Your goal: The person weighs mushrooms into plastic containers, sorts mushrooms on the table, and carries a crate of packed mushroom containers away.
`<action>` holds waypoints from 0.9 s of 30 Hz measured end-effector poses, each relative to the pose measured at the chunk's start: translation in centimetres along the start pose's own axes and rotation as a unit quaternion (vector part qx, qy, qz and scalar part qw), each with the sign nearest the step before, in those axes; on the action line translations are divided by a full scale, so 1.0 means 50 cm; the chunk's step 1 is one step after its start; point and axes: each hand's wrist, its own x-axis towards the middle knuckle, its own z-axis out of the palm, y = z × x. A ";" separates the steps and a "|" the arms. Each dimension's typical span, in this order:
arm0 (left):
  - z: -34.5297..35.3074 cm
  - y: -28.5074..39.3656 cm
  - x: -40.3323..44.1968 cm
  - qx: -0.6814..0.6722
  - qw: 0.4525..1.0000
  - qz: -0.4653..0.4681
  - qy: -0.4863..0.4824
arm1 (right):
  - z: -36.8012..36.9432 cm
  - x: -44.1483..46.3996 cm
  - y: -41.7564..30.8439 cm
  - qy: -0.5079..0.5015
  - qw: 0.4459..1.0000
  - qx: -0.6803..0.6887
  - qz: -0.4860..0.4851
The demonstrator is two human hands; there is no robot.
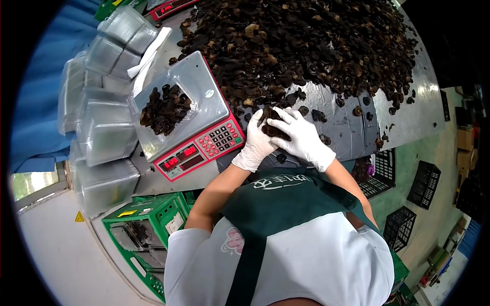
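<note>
Scale (214, 112) taken as reference. Left hand (259, 136) and right hand (302, 136), both white-gloved, are set just right of the scale's keypad, low over the dark grey sheet (349, 130). A wood ear handful (276, 133) is cupped between them: fingers half curled, palms facing, gap only as wide as the clump. Two-handed cup probably used because the pieces are loose and curled; some would be shed by a one-hand grip.

Handful relative to grip: sits in the middle, left thumb and fingers against its scale side, right fingers spread over its top and far side. Underside hidden, so whether it is lifted or rested on the sheet can't be told.

A clear plastic tray (153, 146) is set on the scale plate, tray portion (166, 109) heaped inside; presumably put there so its load is read. Red digits are lit, too small to be read surely. Main wood ear pile (306, 51) is spread beyond and right of the scale, likely for easy reach. Clear container stacks (107, 125) are lined up left of the scale, likely out of the hands' way.
</note>
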 end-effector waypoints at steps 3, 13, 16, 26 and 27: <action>-0.011 0.000 -0.001 -0.022 0.999 -0.014 -0.037 | -0.026 -0.023 -0.011 0.044 0.998 0.049 -0.005; 0.095 0.105 -0.061 -0.125 0.985 -0.043 -0.115 | -0.072 -0.216 0.098 0.032 0.940 -0.006 0.340; 0.145 0.202 -0.134 -0.080 0.977 0.091 -0.174 | -0.023 -0.271 0.091 -0.028 0.925 0.043 0.375; 0.078 0.499 -0.256 0.603 0.535 0.549 0.220 | 0.040 -0.186 0.101 0.304 0.898 0.187 0.257; 0.077 0.499 -0.263 0.710 0.421 0.511 0.239 | 0.006 -0.169 0.097 0.305 0.897 0.190 0.256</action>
